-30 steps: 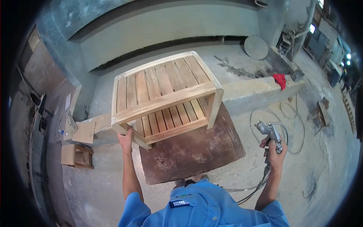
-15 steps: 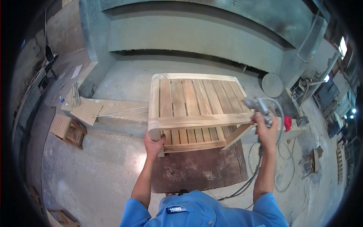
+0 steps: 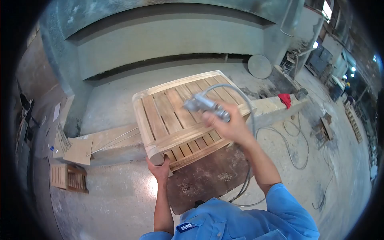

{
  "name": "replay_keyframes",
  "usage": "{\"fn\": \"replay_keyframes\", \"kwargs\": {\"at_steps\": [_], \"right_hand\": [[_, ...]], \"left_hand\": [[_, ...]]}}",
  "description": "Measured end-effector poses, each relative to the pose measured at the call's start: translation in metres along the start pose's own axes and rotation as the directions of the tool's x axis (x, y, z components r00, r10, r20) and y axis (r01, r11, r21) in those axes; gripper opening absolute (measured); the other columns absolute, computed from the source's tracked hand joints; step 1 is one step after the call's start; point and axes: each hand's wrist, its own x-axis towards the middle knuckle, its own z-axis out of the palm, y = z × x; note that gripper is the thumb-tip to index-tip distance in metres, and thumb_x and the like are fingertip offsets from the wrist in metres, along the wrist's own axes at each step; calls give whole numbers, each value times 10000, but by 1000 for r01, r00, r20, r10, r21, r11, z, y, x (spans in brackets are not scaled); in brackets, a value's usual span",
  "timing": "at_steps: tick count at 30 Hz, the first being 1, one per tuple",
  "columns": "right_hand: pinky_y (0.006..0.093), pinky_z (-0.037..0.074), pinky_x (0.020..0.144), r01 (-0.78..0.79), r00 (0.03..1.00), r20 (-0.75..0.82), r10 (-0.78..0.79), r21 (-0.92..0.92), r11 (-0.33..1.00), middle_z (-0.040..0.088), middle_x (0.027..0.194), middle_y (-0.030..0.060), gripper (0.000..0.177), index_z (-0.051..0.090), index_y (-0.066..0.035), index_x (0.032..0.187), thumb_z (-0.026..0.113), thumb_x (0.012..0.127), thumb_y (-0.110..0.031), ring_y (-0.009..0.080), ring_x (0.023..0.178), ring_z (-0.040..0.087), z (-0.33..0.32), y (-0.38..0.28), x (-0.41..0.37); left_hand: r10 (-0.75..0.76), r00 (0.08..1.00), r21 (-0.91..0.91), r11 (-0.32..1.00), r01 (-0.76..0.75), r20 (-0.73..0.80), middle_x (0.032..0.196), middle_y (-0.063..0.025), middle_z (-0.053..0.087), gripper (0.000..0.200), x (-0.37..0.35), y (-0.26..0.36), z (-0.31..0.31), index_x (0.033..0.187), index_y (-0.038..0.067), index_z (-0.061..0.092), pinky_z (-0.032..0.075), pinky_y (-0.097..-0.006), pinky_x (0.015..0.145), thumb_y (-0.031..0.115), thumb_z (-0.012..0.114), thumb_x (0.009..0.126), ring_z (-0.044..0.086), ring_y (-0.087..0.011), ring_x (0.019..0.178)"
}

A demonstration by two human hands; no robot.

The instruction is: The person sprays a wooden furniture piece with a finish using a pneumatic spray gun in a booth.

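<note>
A pale wooden slatted table (image 3: 151,114) with a slatted lower shelf (image 3: 196,149) stands in front of me, turned at an angle. My left hand (image 3: 161,170) grips its near left corner from below, fingers wrapped round the leg. Above the tabletop, my right hand (image 3: 234,126) is closed round the handle of a metal spray gun (image 3: 205,105), slightly blurred. The gun's nozzle points left over the slats, apart from the wood as far as I can see. From the gun a grey hose (image 3: 249,105) loops down past my right forearm.
A brown worn board (image 3: 208,184) lies beneath the table. Along the low ledge (image 3: 116,138) are thin rods, a flat panel (image 3: 80,152) and a red cloth (image 3: 285,101). A small slatted stool (image 3: 60,177) stands left; hose coils (image 3: 296,167) lie on the right-hand floor.
My right hand has swung the spray gun left, from the table's right edge to over its top. The table appears rotated, its right side farther away. My left hand keeps its corner grip.
</note>
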Motion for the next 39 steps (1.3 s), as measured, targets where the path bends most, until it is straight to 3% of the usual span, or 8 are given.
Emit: {"fn": "replay_keyframes", "kwargs": {"at_steps": [5, 10, 20, 23, 25, 33, 36, 39], "right_hand": [[227, 434, 499, -228, 861, -490, 137, -131, 965, 625, 684, -11, 311, 717, -46, 1042, 712, 898, -322, 72, 560, 576, -101, 35, -13], [218, 423, 463, -313, 736, -660, 151, -133, 940, 639, 697, 7, 304, 692, -40, 976, 704, 904, -336, 57, 580, 585, -175, 52, -85], [216, 410, 456, -509, 743, -577, 339, -158, 846, 675, 759, 28, 389, 681, -14, 917, 673, 911, -403, 55, 631, 599, -192, 92, -265], [229, 426, 499, -480, 729, -599, 331, -103, 871, 663, 764, 30, 457, 693, -4, 1028, 685, 890, -439, 56, 650, 587, -163, 117, -301], [266, 483, 684, -476, 728, -590, 349, -68, 877, 655, 795, 45, 473, 650, 35, 1195, 709, 883, -315, 84, 725, 588, -143, 133, -321], [283, 474, 635, -486, 785, -481, 390, -89, 869, 654, 781, 79, 514, 646, 20, 1205, 743, 849, -337, 109, 673, 573, -102, 141, -320], [345, 545, 723, -406, 845, -461, 272, -221, 887, 715, 951, 209, 468, 671, -46, 1198, 788, 784, -231, 315, 827, 726, -98, 136, -300], [345, 542, 736, -391, 848, -461, 262, -209, 896, 714, 949, 203, 479, 671, -49, 1206, 794, 780, -231, 303, 839, 725, -94, 131, -286]], "left_hand": [[15, 1000, -39, 999, -15, -2, 1052, -133, 635, 547, 2, 2, 1, 1191, 0, 536, 488, -360, 870, 85, 798, 718, 604, -211, 982], [45, 998, 22, 999, -46, 40, 1064, -135, 630, 524, 15, -12, 1, 1170, -17, 564, 483, -359, 887, 102, 799, 718, 601, -221, 991], [88, 980, 92, 990, -105, 178, 1013, -100, 656, 446, 153, 3, 33, 1111, -26, 610, 488, -351, 814, 225, 754, 772, 612, -205, 887], [9, 982, 182, 982, -44, 189, 1031, -103, 659, 486, 191, 20, 49, 1154, -23, 619, 490, -354, 807, 257, 745, 778, 618, -207, 892], [-56, 976, 226, 974, 7, 211, 1044, -104, 658, 506, 207, 28, 52, 1171, -23, 621, 490, -355, 807, 273, 741, 779, 621, -206, 901], [-133, 957, 256, 965, 66, 258, 1049, -127, 653, 570, 235, 42, 68, 1141, -51, 628, 488, -358, 831, 361, 737, 763, 625, -213, 938], [-138, 957, 276, 959, 64, 257, 1085, -140, 649, 597, 240, 42, 70, 1165, -60, 619, 483, -358, 854, 369, 735, 766, 624, -224, 968], [-154, 953, 288, 955, 75, 262, 1121, -153, 646, 629, 243, 41, 69, 1192, -74, 608, 478, -358, 878, 374, 734, 768, 624, -234, 993]]}}
